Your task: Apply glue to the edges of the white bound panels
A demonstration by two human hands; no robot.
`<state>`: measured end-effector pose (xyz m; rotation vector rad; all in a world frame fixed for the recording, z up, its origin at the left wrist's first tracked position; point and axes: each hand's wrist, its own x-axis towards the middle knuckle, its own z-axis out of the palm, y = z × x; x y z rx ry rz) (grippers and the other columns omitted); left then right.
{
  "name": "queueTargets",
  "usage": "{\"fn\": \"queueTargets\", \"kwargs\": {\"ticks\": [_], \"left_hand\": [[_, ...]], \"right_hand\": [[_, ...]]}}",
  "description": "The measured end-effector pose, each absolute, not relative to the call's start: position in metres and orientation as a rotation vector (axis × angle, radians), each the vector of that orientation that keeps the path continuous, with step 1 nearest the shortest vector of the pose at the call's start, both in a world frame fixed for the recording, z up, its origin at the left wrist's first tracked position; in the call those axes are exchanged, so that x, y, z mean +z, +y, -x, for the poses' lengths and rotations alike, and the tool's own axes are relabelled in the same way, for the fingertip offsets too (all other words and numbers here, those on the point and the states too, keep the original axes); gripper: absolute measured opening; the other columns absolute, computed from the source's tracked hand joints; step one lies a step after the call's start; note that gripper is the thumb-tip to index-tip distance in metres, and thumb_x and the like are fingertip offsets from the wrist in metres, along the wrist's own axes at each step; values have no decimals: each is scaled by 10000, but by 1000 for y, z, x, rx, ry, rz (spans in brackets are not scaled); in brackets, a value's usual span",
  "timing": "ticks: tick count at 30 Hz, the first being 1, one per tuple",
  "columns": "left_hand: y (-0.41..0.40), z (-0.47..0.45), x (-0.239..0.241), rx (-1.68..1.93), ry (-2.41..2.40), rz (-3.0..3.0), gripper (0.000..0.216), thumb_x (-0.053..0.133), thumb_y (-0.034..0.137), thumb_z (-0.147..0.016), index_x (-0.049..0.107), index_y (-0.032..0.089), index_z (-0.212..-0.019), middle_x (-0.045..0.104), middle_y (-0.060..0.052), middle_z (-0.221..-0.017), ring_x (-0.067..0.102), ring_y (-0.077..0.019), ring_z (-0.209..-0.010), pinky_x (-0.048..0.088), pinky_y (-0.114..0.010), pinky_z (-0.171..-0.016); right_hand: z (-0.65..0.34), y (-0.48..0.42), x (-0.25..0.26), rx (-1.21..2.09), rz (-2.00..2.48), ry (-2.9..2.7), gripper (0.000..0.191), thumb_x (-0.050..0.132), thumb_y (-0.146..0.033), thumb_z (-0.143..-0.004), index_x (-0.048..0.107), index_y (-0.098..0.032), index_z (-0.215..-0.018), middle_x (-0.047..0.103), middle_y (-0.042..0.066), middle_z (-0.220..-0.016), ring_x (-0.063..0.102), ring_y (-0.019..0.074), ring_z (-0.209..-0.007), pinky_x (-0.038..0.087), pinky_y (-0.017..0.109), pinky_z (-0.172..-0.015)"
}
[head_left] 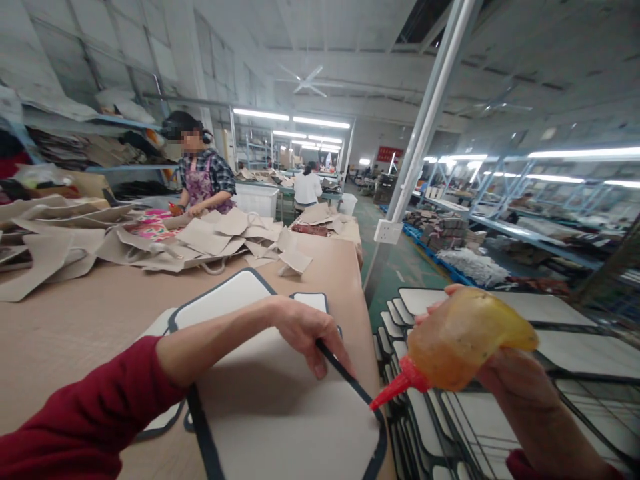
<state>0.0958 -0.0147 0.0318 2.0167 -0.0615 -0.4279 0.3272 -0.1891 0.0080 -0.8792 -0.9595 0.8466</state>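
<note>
Panel [295, 420]: one, pale, rounded corners, dark border [352, 383]; on the bench [80, 347] at its right side, partly over other panels [309, 302].
Left hand [310, 333]: fingers bent in a pinch at the border, thumb over the pale face; how firmly it grips cannot be told.
Right hand [503, 367]: wrapped round the bottle, fingertips showing beyond it; pressure cannot be told.
Bottle [457, 340]: one, squeeze type, amber, tipped with its red nozzle [400, 383] down and left; tip at the border, near the panel's corner.
Handling: best, by judgement, to keep the tip low along the border, squeeze lightly and evenly, slow at the corner, and keep drips off the pale face; left fingers well ahead of the tip.
Stack [520, 308]: many like panels, beside the bench at right, under the bottle; a stray drip could land there.
Beige pieces [215, 240]: loose heap across the bench's far side, apart from the panel.
Post [425, 113]: metal, with socket [388, 232], beyond the bench's right edge; clear of both hands.
Co-worker [207, 177]: one, behind the heap, patterned apron, out of the way.
</note>
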Motion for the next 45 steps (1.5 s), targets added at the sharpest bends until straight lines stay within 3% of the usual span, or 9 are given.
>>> {"fn": "queueTargets", "kwargs": {"ticks": [5,13,23,28,34,40,45], "left_hand": [[-22,-96,36,-454,-69,-1909,452,744,100,-668,741,111,-1120,747,-19,-1075,636,-253,-1145,482,-254,-947],[-28,-94,42,-506,-51,-1917,459,735,77,-673,735,112,-1131,753,-17,-1067,626,-250,-1162,448,-230,-984],[-29,-91,46,-424,-99,-1921,415,763,50,-651,765,100,-1063,767,-43,-1003,676,-263,-1071,491,-246,-937],[-24,-90,42,-449,-103,-1949,458,701,16,-686,735,106,-1133,755,-32,-1058,649,-254,-1124,468,-245,-971],[-10,-91,25,-506,-199,-1943,596,802,203,-684,653,64,-1244,706,-88,-1180,614,-280,-1173,453,-265,-999],[-6,-88,24,-493,-213,-1973,622,786,274,-731,613,44,-1282,669,-106,-1237,595,-286,-1195,444,-256,-1005],[-1,-82,24,-458,-179,-1988,587,769,223,-745,613,43,-1281,671,-102,-1226,611,-275,-1166,456,-244,-983]], "right_hand": [[-326,-188,7,894,870,-892,642,910,-364,-393,722,-288,-1002,719,68,-863,693,301,-750,561,476,-674],[-330,-186,3,940,921,-861,721,916,-396,-297,730,-277,-984,704,83,-835,678,331,-747,543,525,-691],[-332,-183,-3,925,867,-913,678,888,-361,-420,694,-281,-1065,707,79,-888,687,303,-778,552,488,-701],[-336,-180,-7,934,850,-1016,660,885,-395,-487,690,-279,-1108,718,83,-906,697,309,-787,565,476,-702],[-334,-178,-4,977,775,-1157,577,858,-438,-591,691,-345,-1136,736,61,-964,718,297,-779,592,422,-707],[-335,-177,-7,966,801,-1147,576,861,-445,-578,698,-350,-1122,738,56,-947,718,307,-774,598,423,-668],[-329,-180,-6,856,910,-983,582,896,-493,-448,734,-321,-980,731,67,-835,709,343,-747,579,492,-728]]}}
